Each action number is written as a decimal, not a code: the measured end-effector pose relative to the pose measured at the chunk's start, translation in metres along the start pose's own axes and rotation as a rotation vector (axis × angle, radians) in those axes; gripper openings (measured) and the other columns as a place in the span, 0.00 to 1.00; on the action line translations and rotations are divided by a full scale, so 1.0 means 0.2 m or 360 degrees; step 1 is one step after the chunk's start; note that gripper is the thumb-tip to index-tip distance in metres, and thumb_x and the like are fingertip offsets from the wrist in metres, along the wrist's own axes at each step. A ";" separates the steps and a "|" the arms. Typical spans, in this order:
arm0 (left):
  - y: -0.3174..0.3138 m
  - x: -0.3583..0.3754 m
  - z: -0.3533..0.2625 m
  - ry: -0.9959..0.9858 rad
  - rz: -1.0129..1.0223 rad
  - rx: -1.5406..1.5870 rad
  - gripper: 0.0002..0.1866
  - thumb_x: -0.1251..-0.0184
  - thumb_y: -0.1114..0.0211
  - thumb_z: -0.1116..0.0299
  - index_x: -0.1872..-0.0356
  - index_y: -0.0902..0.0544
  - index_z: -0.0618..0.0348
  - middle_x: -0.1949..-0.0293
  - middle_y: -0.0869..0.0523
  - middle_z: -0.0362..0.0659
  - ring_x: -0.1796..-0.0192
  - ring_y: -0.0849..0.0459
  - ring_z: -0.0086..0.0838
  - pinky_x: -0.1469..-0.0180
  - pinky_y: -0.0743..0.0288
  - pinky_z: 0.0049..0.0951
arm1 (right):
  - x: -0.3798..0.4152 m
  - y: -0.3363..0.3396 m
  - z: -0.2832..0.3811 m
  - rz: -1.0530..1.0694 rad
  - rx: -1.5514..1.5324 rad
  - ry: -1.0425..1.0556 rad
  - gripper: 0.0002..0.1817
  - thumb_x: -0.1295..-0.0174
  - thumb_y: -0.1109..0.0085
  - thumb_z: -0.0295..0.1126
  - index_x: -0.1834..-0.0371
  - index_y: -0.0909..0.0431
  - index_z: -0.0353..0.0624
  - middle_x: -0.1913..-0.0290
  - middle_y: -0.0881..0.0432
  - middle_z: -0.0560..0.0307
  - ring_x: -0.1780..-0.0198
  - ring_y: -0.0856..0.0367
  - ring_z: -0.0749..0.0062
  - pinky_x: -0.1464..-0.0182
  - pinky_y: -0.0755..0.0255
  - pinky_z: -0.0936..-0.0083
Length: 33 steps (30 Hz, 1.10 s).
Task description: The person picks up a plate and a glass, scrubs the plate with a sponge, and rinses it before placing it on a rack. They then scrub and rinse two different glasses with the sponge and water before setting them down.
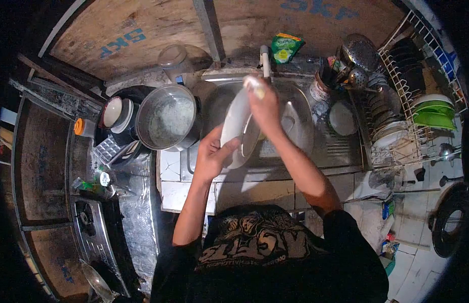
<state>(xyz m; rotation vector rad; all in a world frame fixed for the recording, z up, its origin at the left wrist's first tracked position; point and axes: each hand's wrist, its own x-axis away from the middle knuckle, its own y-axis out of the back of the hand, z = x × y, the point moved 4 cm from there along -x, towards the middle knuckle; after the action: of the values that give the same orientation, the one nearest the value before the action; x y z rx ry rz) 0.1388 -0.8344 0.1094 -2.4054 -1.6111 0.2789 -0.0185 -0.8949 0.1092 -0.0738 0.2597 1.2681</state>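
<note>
Over the sink (315,166), my left hand (212,157) grips the lower left edge of a white plate (238,116), which is tilted steeply almost edge-on. My right hand (265,107) is closed around a pale, yellowish-white sponge (254,87) at the plate's upper end; motion blurs it a little. Behind that hand stands the faucet (265,59). Beneath and right of my right hand, a pale, shiny dish (296,123) lies in the basin, partly hidden by my forearm.
Left of the sink stands a big metal pot (168,116) of cloudy water, beside stacked bowls (113,112). A green soap pouch (287,48) leans at the back. To the right are a utensil holder (320,88) and a full dish rack (403,96). A stove (95,237) sits lower left.
</note>
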 end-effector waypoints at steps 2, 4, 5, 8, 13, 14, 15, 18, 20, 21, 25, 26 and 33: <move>0.05 -0.04 -0.03 -0.0039 -0.0046 0.0124 0.22 0.36 0.39 0.77 0.40 0.28 0.66 0.53 0.17 0.42 0.54 0.20 0.22 0.51 0.28 0.24 | 0.12 -0.10 0.15 0.0012 0.0369 0.0768 0.19 0.51 0.38 0.23 0.53 0.21 0.42 0.48 0.24 0.47 0.45 0.25 0.50 0.44 0.31 0.61; 0.06 -0.05 -0.08 -0.0102 -0.0109 0.0304 0.22 0.37 0.39 0.77 0.41 0.28 0.67 0.52 0.17 0.45 0.53 0.19 0.24 0.50 0.27 0.25 | 0.11 -0.14 0.24 0.0165 0.0387 0.1113 0.17 0.52 0.38 0.23 0.55 0.20 0.42 0.51 0.23 0.48 0.47 0.24 0.51 0.47 0.29 0.63; 0.06 -0.05 -0.09 -0.0100 -0.0100 0.0293 0.22 0.37 0.39 0.77 0.41 0.28 0.67 0.52 0.17 0.45 0.53 0.19 0.24 0.50 0.27 0.25 | 0.05 -0.14 0.21 0.0174 0.0284 0.1057 0.16 0.52 0.38 0.24 0.56 0.20 0.41 0.50 0.23 0.48 0.47 0.24 0.51 0.47 0.29 0.64; 0.09 -0.06 -0.10 -0.0113 -0.0086 0.0406 0.22 0.35 0.41 0.74 0.41 0.30 0.69 0.50 0.18 0.47 0.51 0.19 0.27 0.47 0.27 0.26 | -0.18 -0.14 0.10 0.0186 0.0073 -0.0352 0.15 0.50 0.39 0.28 0.56 0.20 0.39 0.47 0.24 0.46 0.44 0.25 0.53 0.42 0.32 0.67; 0.22 -0.18 -0.16 -0.0353 -0.0164 0.1020 0.21 0.30 0.45 0.68 0.40 0.33 0.67 0.47 0.22 0.51 0.47 0.20 0.35 0.45 0.24 0.36 | 0.14 -0.31 0.39 0.0368 0.0460 0.1180 0.19 0.51 0.36 0.28 0.52 0.21 0.42 0.38 0.30 0.51 0.34 0.35 0.51 0.32 0.45 0.50; 0.27 -0.20 -0.14 -0.0313 -0.0199 0.1095 0.20 0.30 0.46 0.68 0.41 0.32 0.67 0.48 0.22 0.51 0.47 0.20 0.35 0.44 0.24 0.36 | 0.21 -0.30 0.37 0.0428 0.0601 0.1176 0.21 0.51 0.37 0.28 0.49 0.22 0.42 0.37 0.31 0.51 0.33 0.37 0.51 0.32 0.45 0.49; 0.29 -0.22 -0.14 -0.0280 -0.0239 0.1170 0.19 0.30 0.46 0.67 0.42 0.31 0.66 0.48 0.22 0.51 0.47 0.21 0.36 0.44 0.25 0.37 | 0.24 -0.29 0.35 0.0494 0.0739 0.1175 0.24 0.50 0.37 0.27 0.46 0.24 0.42 0.37 0.32 0.50 0.32 0.39 0.50 0.32 0.46 0.48; 0.28 -0.21 -0.11 -0.0306 -0.0312 0.1239 0.18 0.29 0.47 0.67 0.42 0.31 0.66 0.48 0.21 0.50 0.47 0.21 0.35 0.43 0.26 0.37 | 0.26 -0.24 0.25 0.0466 0.0886 0.1157 0.28 0.50 0.38 0.27 0.41 0.28 0.40 0.35 0.34 0.47 0.32 0.38 0.48 0.32 0.44 0.50; 0.19 -0.18 -0.09 -0.0271 -0.0349 0.1038 0.18 0.29 0.48 0.67 0.42 0.30 0.65 0.47 0.22 0.48 0.46 0.22 0.33 0.41 0.29 0.36 | 0.18 -0.30 0.25 0.0355 0.0690 0.1004 0.30 0.50 0.38 0.26 0.40 0.30 0.40 0.35 0.34 0.46 0.34 0.37 0.46 0.34 0.42 0.53; 0.14 -0.17 -0.08 -0.0217 -0.0400 0.0998 0.18 0.28 0.48 0.67 0.42 0.31 0.65 0.47 0.22 0.48 0.46 0.22 0.32 0.41 0.29 0.35 | 0.11 -0.32 0.26 0.0252 0.0501 0.0855 0.31 0.50 0.38 0.26 0.39 0.31 0.39 0.35 0.34 0.45 0.35 0.35 0.45 0.35 0.39 0.55; 0.17 -0.17 -0.11 -0.0308 -0.0327 0.1170 0.18 0.29 0.49 0.68 0.42 0.30 0.65 0.47 0.22 0.48 0.44 0.23 0.33 0.40 0.29 0.35 | 0.01 -0.43 0.33 0.0441 0.0504 0.0856 0.23 0.48 0.40 0.28 0.46 0.26 0.37 0.39 0.30 0.44 0.40 0.31 0.43 0.39 0.34 0.59; 0.29 -0.21 -0.06 -0.0324 -0.0376 0.1207 0.21 0.28 0.50 0.65 0.39 0.33 0.66 0.42 0.25 0.51 0.41 0.25 0.37 0.38 0.31 0.39 | 0.07 -0.43 0.35 0.0635 0.0558 0.0991 0.20 0.49 0.40 0.24 0.49 0.24 0.39 0.40 0.27 0.47 0.37 0.31 0.48 0.37 0.35 0.60; 0.38 -0.17 -0.06 -0.0258 -0.0538 0.1406 0.19 0.28 0.48 0.62 0.43 0.29 0.64 0.47 0.20 0.49 0.47 0.20 0.37 0.42 0.26 0.40 | 0.28 -0.16 0.18 0.0354 0.0721 0.1158 0.25 0.51 0.38 0.27 0.45 0.23 0.45 0.38 0.30 0.52 0.35 0.34 0.53 0.33 0.39 0.57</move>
<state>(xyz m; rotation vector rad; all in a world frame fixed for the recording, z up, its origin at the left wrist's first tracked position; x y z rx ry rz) 0.1961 -0.8939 0.0991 -1.4564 -1.4757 0.9091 0.0334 -0.8457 0.1290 -0.1178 1.2019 1.3343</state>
